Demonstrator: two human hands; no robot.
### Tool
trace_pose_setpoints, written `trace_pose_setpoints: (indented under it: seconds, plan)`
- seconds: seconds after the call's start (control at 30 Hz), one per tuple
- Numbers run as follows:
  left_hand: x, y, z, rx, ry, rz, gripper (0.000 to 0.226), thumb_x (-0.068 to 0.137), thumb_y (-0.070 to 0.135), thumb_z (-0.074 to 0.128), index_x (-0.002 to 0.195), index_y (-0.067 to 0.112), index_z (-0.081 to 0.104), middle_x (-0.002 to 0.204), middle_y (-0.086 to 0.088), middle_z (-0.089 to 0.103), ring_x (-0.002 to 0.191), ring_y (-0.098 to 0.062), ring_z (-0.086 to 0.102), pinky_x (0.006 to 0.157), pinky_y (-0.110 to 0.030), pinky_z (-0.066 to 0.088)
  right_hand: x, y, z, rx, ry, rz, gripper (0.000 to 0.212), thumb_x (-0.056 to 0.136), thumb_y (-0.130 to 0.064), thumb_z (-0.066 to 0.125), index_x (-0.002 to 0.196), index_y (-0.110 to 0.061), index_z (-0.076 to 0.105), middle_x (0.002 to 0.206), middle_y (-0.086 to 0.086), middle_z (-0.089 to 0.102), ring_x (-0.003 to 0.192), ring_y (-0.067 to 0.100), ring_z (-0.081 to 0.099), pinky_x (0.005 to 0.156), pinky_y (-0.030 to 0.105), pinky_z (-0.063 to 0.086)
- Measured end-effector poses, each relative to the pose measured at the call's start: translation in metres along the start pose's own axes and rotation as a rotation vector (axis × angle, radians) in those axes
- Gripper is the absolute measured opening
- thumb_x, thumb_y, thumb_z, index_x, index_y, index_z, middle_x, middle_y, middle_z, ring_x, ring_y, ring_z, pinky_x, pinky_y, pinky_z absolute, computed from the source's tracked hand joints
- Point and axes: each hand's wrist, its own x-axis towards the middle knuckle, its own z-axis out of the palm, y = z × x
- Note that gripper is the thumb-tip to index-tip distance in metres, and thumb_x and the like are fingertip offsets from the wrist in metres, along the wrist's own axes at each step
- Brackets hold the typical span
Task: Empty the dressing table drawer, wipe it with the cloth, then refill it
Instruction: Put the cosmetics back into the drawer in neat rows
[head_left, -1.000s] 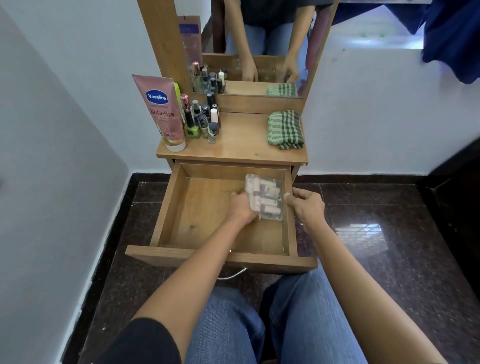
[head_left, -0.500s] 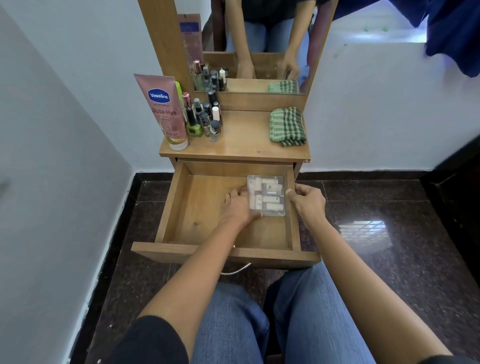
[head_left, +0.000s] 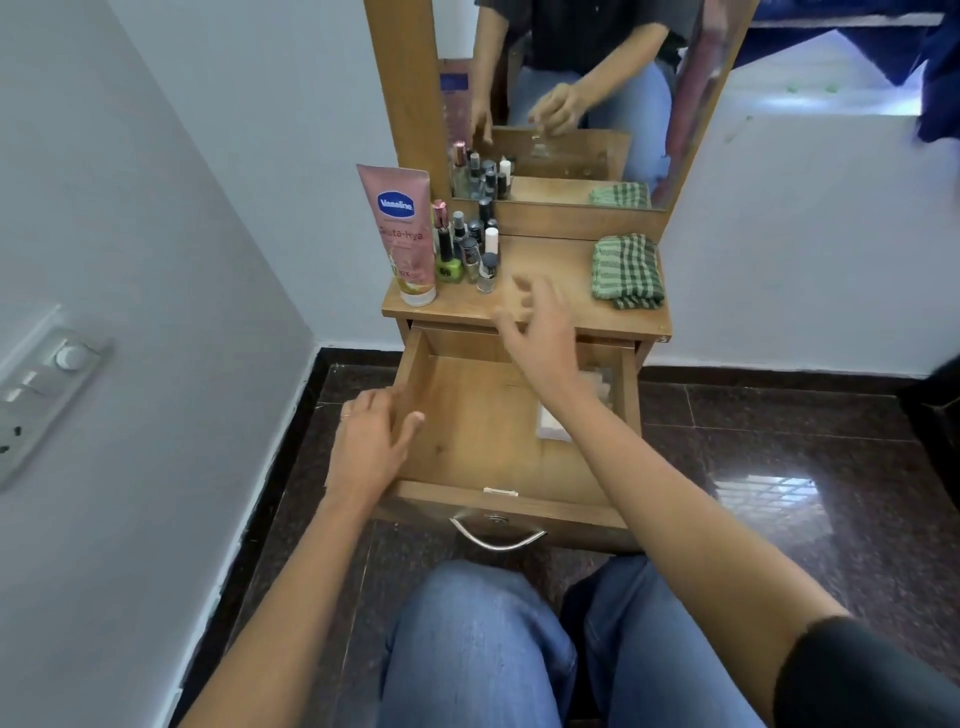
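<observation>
- The left hand (head_left: 371, 441) rests on the left side wall of the open drawer (head_left: 467, 415); its fingers lie loose and nearly straight, the thumb pokes in over the drawer, and it holds nothing
- The right hand (head_left: 540, 332) is up in the air over the back of the drawer, near the front edge of the dressing table top (head_left: 550, 260); its fingers are spread wide and it holds nothing, though it looks a bit blurry
- A clear packet (head_left: 553, 431) with small pale things inside lies in the drawer, under the right arm and by the drawer's right wall; the arm hides part of it
- The green checked cloth (head_left: 628, 270) sits folded on the table top, off to the right of the right hand and not touching it
- A bunch of little bottles (head_left: 470, 249) stands just past the right hand's fingertips, to their left
- A tall pink Vaseline tube (head_left: 405, 234) stands on its cap to the left of the bottles, well above the left hand
- The drawer's metal handle (head_left: 498, 535) hangs on its front, between the two arms
- The mirror (head_left: 571, 104) stands behind the table top, past the right hand, and shows both hands again
- A switch plate (head_left: 41, 384) is on the wall far to the left of the left hand
</observation>
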Motion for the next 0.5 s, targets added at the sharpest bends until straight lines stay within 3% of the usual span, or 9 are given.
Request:
trace_pose_setpoints:
  seconds: [0.3, 0.5]
  plan:
    - [-0.004, -0.013, 0.007, -0.019, 0.06, -0.051, 0.044, 0.099, 0.041, 0.048, 0.132, 0.013, 0.056, 0.131, -0.004, 0.058, 0.125, -0.023, 0.046, 0.094, -0.043, 0.048, 0.085, -0.055, 0.056, 0.138, 0.019, -0.029, 0.05, 0.081, -0.027, 0.075, 0.121, -0.006, 0.053, 0.119, 0.008, 0.055, 0.108, 0.018, 0.052, 0.089, 0.026, 0.045]
    - [-0.002, -0.016, 0.009, 0.013, 0.037, -0.053, 0.039, 0.098, 0.039, 0.048, 0.131, 0.02, 0.056, 0.129, -0.001, 0.06, 0.122, -0.021, 0.049, 0.091, -0.042, 0.049, 0.095, -0.057, 0.071, 0.133, -0.072, -0.048, 0.03, 0.083, -0.016, 0.071, 0.105, -0.002, 0.057, 0.105, 0.009, 0.066, 0.084, 0.009, 0.054, 0.059, 0.005, 0.038]
